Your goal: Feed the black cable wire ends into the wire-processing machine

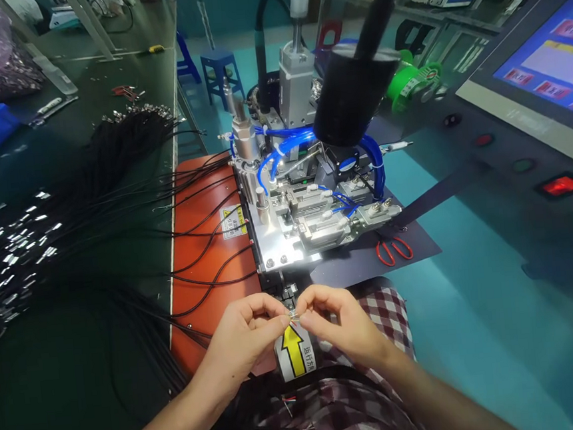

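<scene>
Checked cloth (356,409) sits closest as left hand (249,327) and right hand (343,317) pinch thin wires (294,317) just beyond the arrow label (295,356), likely light, bendy, fragile strands, best gripped near their ends.

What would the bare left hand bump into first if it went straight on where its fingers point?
Beyond the thin, pale wire ends at its fingertips, the left hand would probably meet the bare right hand, whose fingertips face it closely. Exact depth is unclear here.
</scene>
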`<action>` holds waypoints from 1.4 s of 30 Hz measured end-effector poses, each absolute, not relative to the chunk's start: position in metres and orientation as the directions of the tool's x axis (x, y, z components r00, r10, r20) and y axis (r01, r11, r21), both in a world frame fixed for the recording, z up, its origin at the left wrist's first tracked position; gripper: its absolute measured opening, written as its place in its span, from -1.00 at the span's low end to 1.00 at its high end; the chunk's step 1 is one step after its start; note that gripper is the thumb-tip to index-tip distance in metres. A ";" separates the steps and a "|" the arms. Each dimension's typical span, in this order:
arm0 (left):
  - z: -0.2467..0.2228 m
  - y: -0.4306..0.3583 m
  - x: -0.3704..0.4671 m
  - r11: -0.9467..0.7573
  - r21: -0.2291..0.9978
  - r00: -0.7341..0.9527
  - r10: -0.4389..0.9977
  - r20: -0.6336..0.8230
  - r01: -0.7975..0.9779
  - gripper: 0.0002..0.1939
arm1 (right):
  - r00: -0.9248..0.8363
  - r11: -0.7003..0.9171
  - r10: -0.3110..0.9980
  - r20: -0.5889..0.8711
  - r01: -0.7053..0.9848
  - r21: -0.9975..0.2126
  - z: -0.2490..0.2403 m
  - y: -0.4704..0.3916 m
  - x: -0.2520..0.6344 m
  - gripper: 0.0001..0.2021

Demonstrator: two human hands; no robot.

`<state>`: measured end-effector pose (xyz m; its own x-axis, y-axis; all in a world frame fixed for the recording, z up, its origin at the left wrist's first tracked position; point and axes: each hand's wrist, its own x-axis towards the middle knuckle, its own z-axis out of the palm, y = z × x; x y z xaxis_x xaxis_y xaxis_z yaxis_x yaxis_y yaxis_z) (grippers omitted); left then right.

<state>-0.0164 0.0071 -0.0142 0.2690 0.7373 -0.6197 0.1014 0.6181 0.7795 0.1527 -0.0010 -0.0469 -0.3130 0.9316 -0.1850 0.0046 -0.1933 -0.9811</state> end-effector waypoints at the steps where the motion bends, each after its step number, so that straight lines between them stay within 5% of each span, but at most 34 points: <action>1: -0.014 0.007 -0.017 0.613 0.782 0.267 0.740 -0.617 0.111 -0.76 | -0.280 -0.178 0.943 -0.179 0.029 -0.984 -0.047 -0.004 0.151 -0.86; 12: -0.017 0.009 -0.017 0.587 0.795 0.290 0.743 -0.604 0.151 -0.79 | -0.221 -0.177 0.961 -0.166 -0.034 -0.984 -0.043 0.000 0.151 -0.84; 32: -0.017 0.010 -0.017 0.607 0.781 0.285 0.730 -0.621 0.144 -0.76 | -0.233 -0.109 0.963 -0.132 0.106 -0.988 -0.040 -0.006 0.144 -0.87; 42: -0.020 0.008 -0.019 0.597 0.797 0.286 0.751 -0.595 0.089 -0.79 | -0.170 -0.262 0.953 -0.250 -0.047 -0.964 -0.047 -0.003 0.146 -0.86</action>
